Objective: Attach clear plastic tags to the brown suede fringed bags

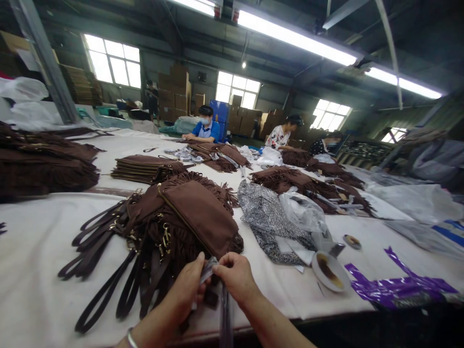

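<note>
Near the table's front edge, my left hand (188, 285) is closed around a clear plastic strip (208, 270), with its thumb on top. My right hand (237, 275) pinches the same strip between thumb and fingertips, and a length of plastic hangs below it. Something dark shows under my left fingers; I cannot make out what. Just beyond both hands lies a pile of brown fringed pouches; the top pouch (205, 210) shows a gold zip. Brown wrist straps (105, 290) with gold clasps spread from the pile to the left.
A grey speckled cloth (261, 217), a white bowl (329, 273) of brown stuff, a tape roll (352, 241) and purple plastic (398, 285) are on the right. More brown pouches (145, 168) are stacked farther back. Several people sit across the table, including one in blue (208, 130).
</note>
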The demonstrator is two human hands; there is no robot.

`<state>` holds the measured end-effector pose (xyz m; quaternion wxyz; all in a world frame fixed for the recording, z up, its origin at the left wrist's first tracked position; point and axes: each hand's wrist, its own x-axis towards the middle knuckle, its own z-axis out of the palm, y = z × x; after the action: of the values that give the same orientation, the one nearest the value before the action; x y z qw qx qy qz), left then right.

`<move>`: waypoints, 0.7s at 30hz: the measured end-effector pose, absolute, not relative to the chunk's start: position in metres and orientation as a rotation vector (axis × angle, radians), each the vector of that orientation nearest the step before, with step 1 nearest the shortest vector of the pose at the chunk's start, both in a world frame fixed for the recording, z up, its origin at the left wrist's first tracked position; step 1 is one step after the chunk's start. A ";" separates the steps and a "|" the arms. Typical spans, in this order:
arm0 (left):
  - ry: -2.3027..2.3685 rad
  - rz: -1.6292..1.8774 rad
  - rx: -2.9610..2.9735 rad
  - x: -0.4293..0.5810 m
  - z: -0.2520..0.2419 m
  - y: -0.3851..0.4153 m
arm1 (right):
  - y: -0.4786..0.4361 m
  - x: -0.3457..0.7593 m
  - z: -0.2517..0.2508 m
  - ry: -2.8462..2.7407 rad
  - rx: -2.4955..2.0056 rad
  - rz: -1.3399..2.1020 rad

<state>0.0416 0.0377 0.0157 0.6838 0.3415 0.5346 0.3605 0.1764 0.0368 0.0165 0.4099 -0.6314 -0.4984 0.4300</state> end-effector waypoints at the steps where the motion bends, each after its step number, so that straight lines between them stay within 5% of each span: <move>1: 1.213 0.800 0.764 0.041 0.018 0.037 | 0.037 0.179 0.016 -1.322 -1.613 1.027; 9: 1.040 0.701 0.639 0.031 0.014 0.043 | 0.028 0.196 0.023 -1.658 -1.493 0.581; 21: 1.011 0.676 0.558 0.033 0.007 0.045 | 0.037 0.172 0.028 -1.057 -1.183 1.745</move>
<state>0.0330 0.0445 0.0067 0.7846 0.2586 0.4684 0.3132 0.1718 0.0367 0.0278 0.3818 -0.4636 -0.4141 0.6839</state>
